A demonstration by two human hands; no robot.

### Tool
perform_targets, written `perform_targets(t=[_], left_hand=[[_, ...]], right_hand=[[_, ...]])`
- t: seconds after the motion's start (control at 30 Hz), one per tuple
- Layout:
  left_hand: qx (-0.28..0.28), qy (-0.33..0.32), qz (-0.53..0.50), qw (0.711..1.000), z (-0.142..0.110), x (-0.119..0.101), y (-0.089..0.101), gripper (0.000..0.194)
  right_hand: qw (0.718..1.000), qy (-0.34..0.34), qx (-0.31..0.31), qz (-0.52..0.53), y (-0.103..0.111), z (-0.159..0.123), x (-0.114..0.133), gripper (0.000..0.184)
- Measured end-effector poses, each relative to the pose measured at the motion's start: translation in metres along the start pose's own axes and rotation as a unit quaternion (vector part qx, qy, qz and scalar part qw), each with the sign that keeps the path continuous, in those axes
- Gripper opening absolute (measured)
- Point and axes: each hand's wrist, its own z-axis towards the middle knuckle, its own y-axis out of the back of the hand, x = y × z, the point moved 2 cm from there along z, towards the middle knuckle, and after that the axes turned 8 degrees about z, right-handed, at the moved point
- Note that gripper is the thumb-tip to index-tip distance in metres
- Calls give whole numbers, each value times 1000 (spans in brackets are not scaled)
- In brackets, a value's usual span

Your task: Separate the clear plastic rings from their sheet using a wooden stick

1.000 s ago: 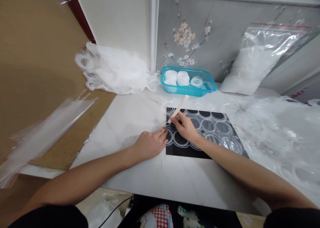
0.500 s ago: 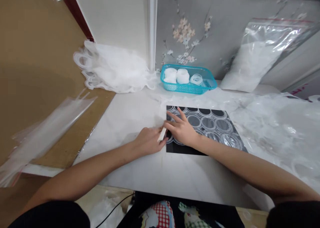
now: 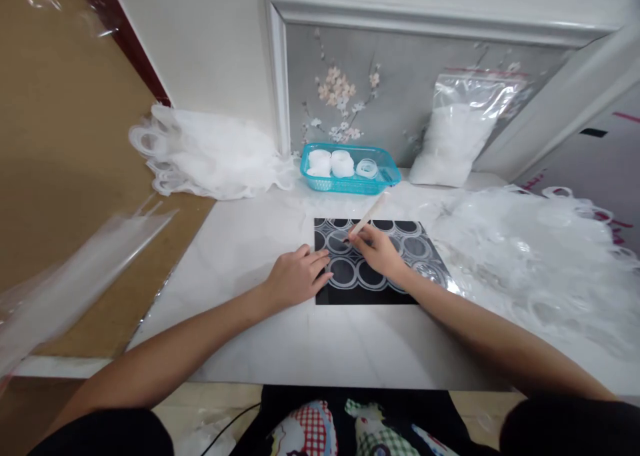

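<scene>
A black sheet (image 3: 367,298) lies on the white table, covered with rows of translucent film bearing pale rings. My left hand (image 3: 296,276) rests on the sheet's left edge, fingers spread and fingertips on it. In my right hand (image 3: 379,251) a thin, pale, flat stick (image 3: 371,213) is pinched between thumb and fingers. It slants up and away, its lower end close to a ring in the upper left part of the sheet. Whether that end touches the film cannot be made out.
A blue basket (image 3: 353,188) with white rings stands behind the sheet. White ring-cut film lies heaped at the left (image 3: 215,149) and right (image 3: 545,256). A filled zip bag (image 3: 450,136) leans on the wall; clear plastic bags (image 3: 105,263) lie on the brown board.
The stick has passed from my left hand to my right and now points up. My left hand has opened and lies on the sheet's edge. The whole view has shifted slightly.
</scene>
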Motion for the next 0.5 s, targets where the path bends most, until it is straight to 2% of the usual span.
perform_targets(t=[0.1,0.3,0.43,0.5], left_hand=[[-10,-55,23,998,2,-7,-3,37],[38,-82,7,996,5,-4,-5,41],[39,-80,-18,996,9,-2,-4,40],[33,-75,-35,996,9,-1,-6,40]], right_hand=[[997,-20,24,64,-10,-11,-8,22],[999,-10,19,42,-9,-5,-10,18],[996,53,7,-68,-8,-12,-3,18],[978,112,9,-173,-12,-19,3,18]])
